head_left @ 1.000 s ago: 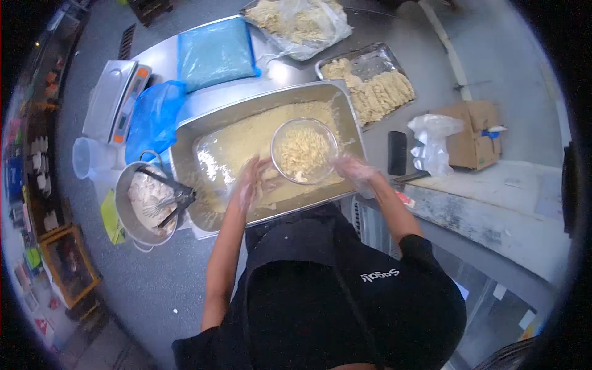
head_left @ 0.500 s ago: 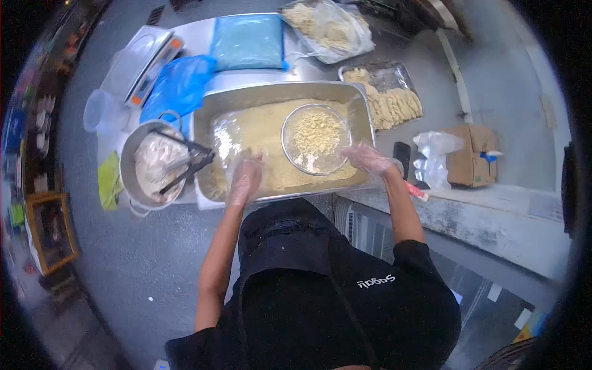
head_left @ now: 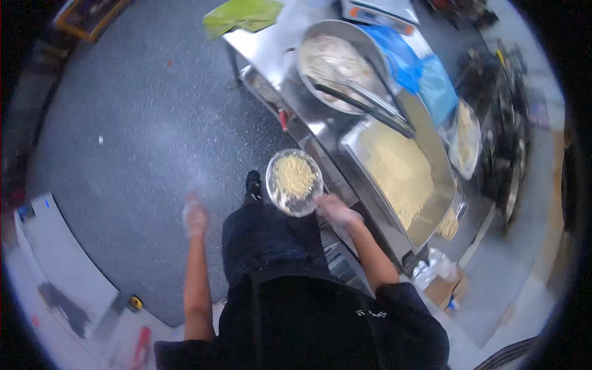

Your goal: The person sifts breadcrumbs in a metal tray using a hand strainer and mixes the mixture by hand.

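My right hand (head_left: 338, 211), in a clear plastic glove, grips a round wire sieve (head_left: 292, 208) by its near right edge. Pale yellow clumps (head_left: 293, 176) lie in the sieve, which is held out over the floor in front of my legs. My left hand (head_left: 196, 216), also gloved, hangs apart on the left over the floor. Motion smears its fingers, and no object shows in it. To the right, a deep steel pan (head_left: 439, 154) on the counter contains pale yellow powder (head_left: 401, 172).
Beside the pan, a metal pot (head_left: 377, 52) holds whitish contents with tongs (head_left: 370, 110) resting across it. Blue plastic bags (head_left: 398, 55), a scale (head_left: 382, 18) and a green cloth (head_left: 243, 16) lie farther along. A white surface (head_left: 68, 259) stands at left; grey floor (head_left: 123, 148) lies between.
My view has turned left, away from the pan. The sieve has come off from over the pan to above the floor, still in my right hand. My left hand has swung away leftward.
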A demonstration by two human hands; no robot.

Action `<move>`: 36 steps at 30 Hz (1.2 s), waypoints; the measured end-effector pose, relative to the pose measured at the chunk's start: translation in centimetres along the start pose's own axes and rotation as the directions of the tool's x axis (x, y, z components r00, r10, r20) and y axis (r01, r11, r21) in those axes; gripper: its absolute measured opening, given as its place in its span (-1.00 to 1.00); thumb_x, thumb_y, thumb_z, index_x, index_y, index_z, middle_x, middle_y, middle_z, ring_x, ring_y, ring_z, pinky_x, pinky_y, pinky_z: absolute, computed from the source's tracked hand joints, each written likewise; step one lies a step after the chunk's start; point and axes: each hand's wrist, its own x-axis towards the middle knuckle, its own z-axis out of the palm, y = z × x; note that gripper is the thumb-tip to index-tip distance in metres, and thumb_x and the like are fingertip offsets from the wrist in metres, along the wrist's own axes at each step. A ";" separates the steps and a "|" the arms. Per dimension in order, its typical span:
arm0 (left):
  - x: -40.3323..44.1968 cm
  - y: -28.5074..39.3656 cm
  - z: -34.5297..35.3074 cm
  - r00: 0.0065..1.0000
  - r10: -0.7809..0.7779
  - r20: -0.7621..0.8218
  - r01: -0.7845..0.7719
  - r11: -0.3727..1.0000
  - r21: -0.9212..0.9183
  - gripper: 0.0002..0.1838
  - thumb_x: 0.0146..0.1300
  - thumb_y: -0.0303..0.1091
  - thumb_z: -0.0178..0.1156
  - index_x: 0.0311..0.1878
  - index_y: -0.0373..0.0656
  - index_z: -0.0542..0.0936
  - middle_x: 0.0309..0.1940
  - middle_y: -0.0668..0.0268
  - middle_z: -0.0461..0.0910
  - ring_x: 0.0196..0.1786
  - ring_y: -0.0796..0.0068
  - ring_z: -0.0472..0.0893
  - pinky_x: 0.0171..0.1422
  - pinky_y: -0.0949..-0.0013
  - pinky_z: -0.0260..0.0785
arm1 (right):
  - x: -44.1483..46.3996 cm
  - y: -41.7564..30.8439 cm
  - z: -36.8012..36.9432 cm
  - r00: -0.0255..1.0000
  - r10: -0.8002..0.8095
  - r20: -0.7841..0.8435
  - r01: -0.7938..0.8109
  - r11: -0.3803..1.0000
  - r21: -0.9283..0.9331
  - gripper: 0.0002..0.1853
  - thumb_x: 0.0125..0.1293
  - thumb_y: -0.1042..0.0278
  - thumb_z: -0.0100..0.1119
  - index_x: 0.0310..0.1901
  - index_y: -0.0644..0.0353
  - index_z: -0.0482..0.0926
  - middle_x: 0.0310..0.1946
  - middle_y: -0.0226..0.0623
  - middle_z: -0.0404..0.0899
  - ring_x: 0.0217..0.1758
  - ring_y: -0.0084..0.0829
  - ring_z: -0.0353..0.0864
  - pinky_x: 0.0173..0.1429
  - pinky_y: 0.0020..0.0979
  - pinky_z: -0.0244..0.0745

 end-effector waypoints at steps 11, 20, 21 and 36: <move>-36.9 -10.4 -0.1 0.451 -0.616 0.645 0.711 0.685 0.158 -0.65 0.12 -0.11 0.01 -0.45 -0.23 0.58 -0.55 0.17 0.56 -0.45 0.22 0.55 -0.34 0.16 0.34 | 43.7 6.5 -7.1 0.487 -0.484 -0.727 -0.232 0.731 -0.642 -0.67 0.14 0.11 -0.02 -0.27 0.21 0.54 -0.32 -0.06 0.54 -0.27 -0.19 0.55 -0.25 -0.16 0.44; -40.0 -5.0 2.7 0.350 -0.627 0.696 0.840 0.539 0.063 -0.65 0.19 -0.15 -0.05 -0.41 -0.26 0.56 -0.58 0.21 0.56 -0.49 0.32 0.54 -0.38 0.21 0.36 | 44.7 -1.3 -8.8 0.475 -0.479 -0.738 -0.097 0.805 -0.585 -0.71 0.21 0.26 -0.17 -0.22 0.21 0.53 -0.33 -0.17 0.53 -0.29 -0.31 0.52 -0.22 -0.26 0.44; -39.7 -5.3 2.7 0.372 -0.627 0.684 0.830 0.555 0.057 -0.65 0.20 -0.16 -0.06 -0.40 -0.26 0.56 -0.58 0.22 0.56 -0.49 0.33 0.54 -0.38 0.22 0.36 | 43.3 -1.7 -7.8 0.472 -0.503 -0.724 -0.049 0.805 -0.591 -0.71 0.22 0.28 -0.19 -0.22 0.21 0.52 -0.34 -0.19 0.53 -0.30 -0.34 0.52 -0.23 -0.28 0.43; -3.0 -7.3 3.9 0.976 -0.208 0.065 0.109 0.210 -0.972 -0.56 0.31 -0.13 -0.16 -0.15 -0.37 0.50 -0.37 0.16 0.61 -0.26 0.44 0.57 -0.11 0.40 0.32 | -8.3 -2.0 0.5 0.949 -0.179 -0.260 0.213 0.971 0.109 -0.64 0.26 0.10 -0.03 -0.18 0.28 0.51 -0.50 -0.22 0.51 -0.52 -0.43 0.43 -0.35 -0.35 0.40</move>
